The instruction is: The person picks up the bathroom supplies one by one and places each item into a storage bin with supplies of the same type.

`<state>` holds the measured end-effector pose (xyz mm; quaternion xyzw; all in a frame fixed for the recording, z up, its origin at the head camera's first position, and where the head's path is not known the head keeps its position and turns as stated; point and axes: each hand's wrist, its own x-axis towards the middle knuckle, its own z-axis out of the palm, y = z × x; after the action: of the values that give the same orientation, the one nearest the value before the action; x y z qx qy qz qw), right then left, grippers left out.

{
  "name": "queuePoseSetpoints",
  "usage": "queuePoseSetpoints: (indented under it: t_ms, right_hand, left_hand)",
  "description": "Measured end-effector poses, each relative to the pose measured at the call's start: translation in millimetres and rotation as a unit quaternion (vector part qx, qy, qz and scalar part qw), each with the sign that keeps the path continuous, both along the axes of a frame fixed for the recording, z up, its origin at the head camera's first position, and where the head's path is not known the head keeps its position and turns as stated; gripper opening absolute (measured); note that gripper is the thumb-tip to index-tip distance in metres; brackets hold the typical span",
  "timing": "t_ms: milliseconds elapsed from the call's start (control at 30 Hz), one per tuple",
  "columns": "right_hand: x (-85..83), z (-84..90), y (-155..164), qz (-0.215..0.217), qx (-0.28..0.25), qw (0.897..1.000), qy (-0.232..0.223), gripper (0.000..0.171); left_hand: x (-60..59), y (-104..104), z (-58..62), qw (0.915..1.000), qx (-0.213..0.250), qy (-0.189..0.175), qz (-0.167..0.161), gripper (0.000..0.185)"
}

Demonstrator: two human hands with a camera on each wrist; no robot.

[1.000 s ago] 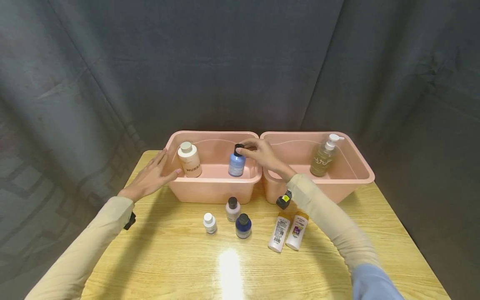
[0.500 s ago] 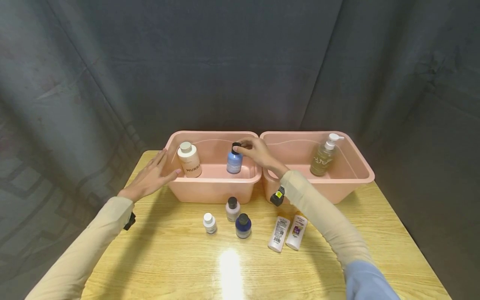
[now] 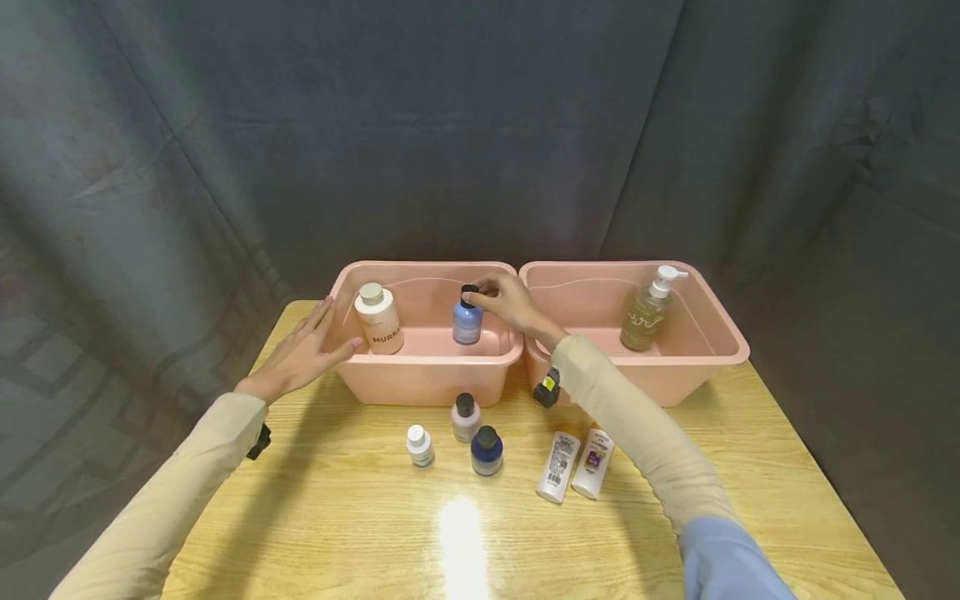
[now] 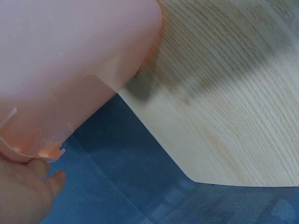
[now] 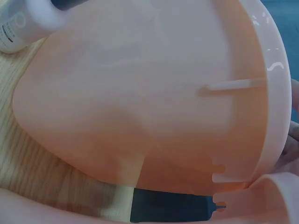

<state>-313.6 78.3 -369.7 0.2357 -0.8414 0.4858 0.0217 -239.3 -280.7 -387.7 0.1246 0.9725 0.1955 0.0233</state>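
A small blue bottle [image 3: 467, 325] with a black cap stands upright inside the left pink bin [image 3: 420, 383], near its right wall. My right hand [image 3: 480, 293] reaches over the bin's rim and pinches the bottle's cap from above. My left hand [image 3: 303, 354] lies flat with straight fingers against the outer left wall of the same bin. In the left wrist view that bin [image 4: 60, 70] fills the upper left, with my hand [image 4: 23, 191] just below its rim. The right wrist view shows mostly the bin's pink wall [image 5: 140, 107].
A cream bottle [image 3: 378, 319] stands in the left bin. A pump bottle [image 3: 647, 312] stands in the right pink bin [image 3: 675, 367]. On the wooden table [image 3: 337, 517] stand a white bottle [image 3: 419, 446], a lilac bottle [image 3: 465, 418] and a dark blue bottle [image 3: 487, 451]; two tubes [image 3: 558, 467] lie beside them.
My right hand has carried the blue bottle a little to the left and farther back inside the left bin. The left hand has stayed where it was.
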Motion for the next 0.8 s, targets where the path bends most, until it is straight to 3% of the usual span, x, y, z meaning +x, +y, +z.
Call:
queuePoseSetpoints:
  t_ms: [800]
  right_hand:
    - [-7.2,-4.8,-3.9,-0.018,0.02,1.0,-0.013,0.028]
  left_hand:
    - [0.7,-1.4,1.1,0.9998,0.011,-0.015,-0.001,0.096]
